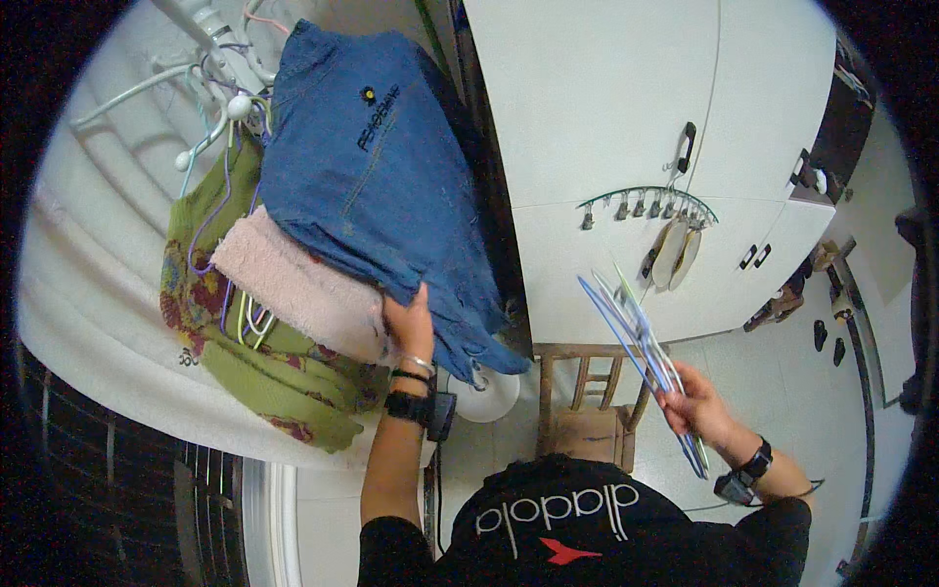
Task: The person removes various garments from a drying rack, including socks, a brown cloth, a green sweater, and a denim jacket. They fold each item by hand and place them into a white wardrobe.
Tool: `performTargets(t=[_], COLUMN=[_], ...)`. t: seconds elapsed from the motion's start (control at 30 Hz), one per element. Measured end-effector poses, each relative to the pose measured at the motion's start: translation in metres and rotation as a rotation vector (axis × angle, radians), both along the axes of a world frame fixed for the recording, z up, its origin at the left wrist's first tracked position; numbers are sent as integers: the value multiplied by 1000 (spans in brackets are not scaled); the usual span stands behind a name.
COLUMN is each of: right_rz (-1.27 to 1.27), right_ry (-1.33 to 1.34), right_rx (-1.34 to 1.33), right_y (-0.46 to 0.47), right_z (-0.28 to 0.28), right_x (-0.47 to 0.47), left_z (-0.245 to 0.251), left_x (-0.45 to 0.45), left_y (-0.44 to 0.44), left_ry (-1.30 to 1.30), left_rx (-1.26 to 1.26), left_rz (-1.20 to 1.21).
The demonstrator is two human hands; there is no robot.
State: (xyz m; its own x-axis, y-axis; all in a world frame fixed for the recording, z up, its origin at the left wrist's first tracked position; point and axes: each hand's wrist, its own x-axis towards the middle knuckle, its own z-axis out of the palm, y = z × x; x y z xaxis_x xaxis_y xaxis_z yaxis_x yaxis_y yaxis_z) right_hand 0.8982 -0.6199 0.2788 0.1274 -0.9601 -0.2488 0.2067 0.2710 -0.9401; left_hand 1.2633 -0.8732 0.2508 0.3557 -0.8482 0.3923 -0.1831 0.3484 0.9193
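Note:
My right hand (693, 403) grips a bundle of thin clothes hangers (634, 330), blue, white and green, held out to the right. My left hand (412, 323) is at the lower edge of a blue denim garment (367, 169) with an embroidered flower, thumb up against the cloth. Beneath the denim, a pink fleecy cloth (308, 286) reaches to my left hand; how the fingers hold either one is hidden. Behind them a green patterned knit garment (293, 396) hangs on a white coat stand (239, 107), where purple and green hangers also hang.
A white wardrobe (587, 110) stands ahead, with a clip hanger (645, 192) holding insoles on its handle. A wooden chair (590, 433) and a round white object (484, 392) are low in front of me. A pale curtain (95, 293) covers the left side.

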Motion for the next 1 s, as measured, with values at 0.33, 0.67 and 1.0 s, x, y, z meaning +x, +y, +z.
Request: performTargets(t=[0.33, 0.67, 1.0], right_rz=[525, 443, 270], right_ry=[362, 179, 359], right_rx=[157, 51, -213], right_y=[31, -105, -191], right_z=[-80, -98, -171], right_x=[42, 131, 242], left_z=[39, 60, 61], left_x=[-149, -154, -137], left_y=[15, 40, 45], left_ry=[44, 58, -256], left_rx=[75, 179, 337], left_rz=[-382, -642, -823])
